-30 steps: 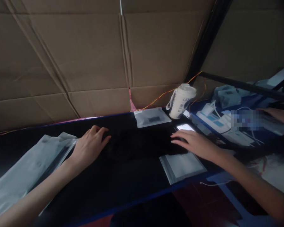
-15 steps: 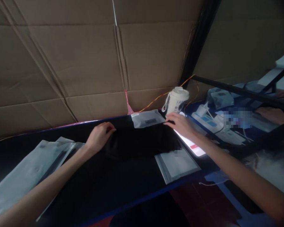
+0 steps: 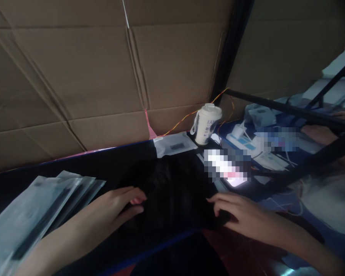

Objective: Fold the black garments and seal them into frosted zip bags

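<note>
A piece of black cloth [image 3: 172, 188] lies bunched in soft folds on the dark tabletop in front of me; its outline melts into the black surface. At its left side my left hand [image 3: 123, 205] is closed, thumb and fingers curled on the cloth's edge. My right hand [image 3: 232, 211] has its bent fingers on the right edge of the same cloth, near the front of the table. Just beyond the cloth lies a frosted plastic bag [image 3: 175, 145] with a dark label. The flat bag to the right of the cloth is mostly hidden.
Several frosted zip bags [image 3: 43, 203] lie fanned at the left. A white lidded cup [image 3: 207, 124] stands at the back, near a lit phone [image 3: 235, 179]. Right of a black metal frame [image 3: 276, 103] are a power strip [image 3: 241, 142], cables and another person's hand [image 3: 319, 134].
Both my hands have come toward me, drawing the black cloth nearer. The cloth now covers most of the flat bag at the right. The view has shifted slightly right.
</note>
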A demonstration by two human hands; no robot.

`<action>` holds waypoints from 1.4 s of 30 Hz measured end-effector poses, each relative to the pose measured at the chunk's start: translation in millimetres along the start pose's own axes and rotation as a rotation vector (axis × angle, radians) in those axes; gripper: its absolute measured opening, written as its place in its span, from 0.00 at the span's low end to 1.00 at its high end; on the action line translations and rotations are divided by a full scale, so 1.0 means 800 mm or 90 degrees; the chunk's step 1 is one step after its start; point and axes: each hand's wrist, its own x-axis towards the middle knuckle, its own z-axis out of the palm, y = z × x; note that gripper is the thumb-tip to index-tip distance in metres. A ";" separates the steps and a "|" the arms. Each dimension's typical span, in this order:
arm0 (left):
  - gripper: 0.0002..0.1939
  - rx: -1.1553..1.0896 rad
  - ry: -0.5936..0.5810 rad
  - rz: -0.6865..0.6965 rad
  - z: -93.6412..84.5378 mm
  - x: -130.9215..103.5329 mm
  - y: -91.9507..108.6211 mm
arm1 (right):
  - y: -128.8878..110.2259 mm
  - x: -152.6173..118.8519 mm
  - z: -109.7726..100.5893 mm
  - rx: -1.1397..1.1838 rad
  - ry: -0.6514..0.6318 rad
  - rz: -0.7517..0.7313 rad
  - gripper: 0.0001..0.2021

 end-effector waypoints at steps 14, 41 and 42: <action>0.22 0.202 -0.035 -0.191 0.039 0.187 -0.069 | 0.026 0.137 -0.005 -0.025 0.153 0.049 0.21; 0.30 0.104 0.032 -0.191 0.041 0.144 -0.092 | 0.053 0.142 0.049 -0.227 0.188 -0.003 0.29; 0.29 0.155 0.052 -0.177 0.037 0.145 -0.088 | 0.052 0.143 0.047 -0.231 0.187 -0.004 0.29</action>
